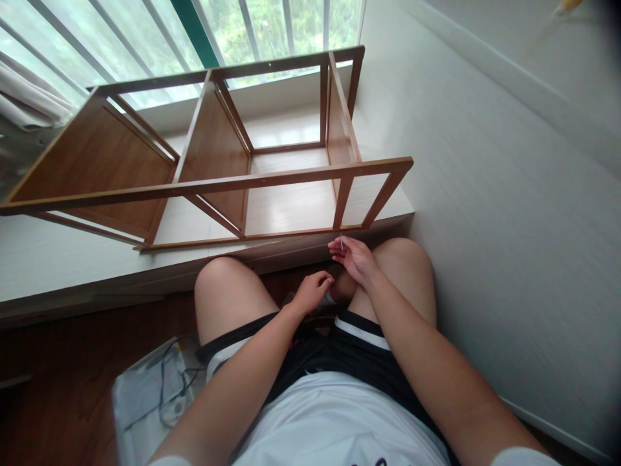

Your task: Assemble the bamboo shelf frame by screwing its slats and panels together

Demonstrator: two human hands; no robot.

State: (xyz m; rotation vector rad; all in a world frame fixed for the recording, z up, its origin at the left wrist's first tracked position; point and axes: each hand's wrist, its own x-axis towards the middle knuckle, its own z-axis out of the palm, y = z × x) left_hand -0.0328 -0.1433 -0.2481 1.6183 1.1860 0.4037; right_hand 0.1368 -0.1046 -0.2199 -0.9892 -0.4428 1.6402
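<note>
My right hand point(358, 257) is over my right knee, palm partly turned up, pinching a thin silvery metal rod point(341, 243) between thumb and fingers. The rod stands nearly upright; whether it is a hex key or a pin cannot be told. Between my thighs, my left hand point(314, 291) is closed, its fingers curled toward the thumb, and what they hold, if anything, is hidden. Just beyond both hands lies a brown wooden shelf frame point(291, 173) on its side, with several panels set across it. Neither hand touches the frame.
The frame rests on a pale raised ledge point(72, 259) below a barred window point(272, 29). A light wall point(509, 226) rises close on my right. On the dark wooden floor point(58, 362) at left, a white box-like object point(140, 395) carries a dark cable. A curtain point(29, 97) hangs far left.
</note>
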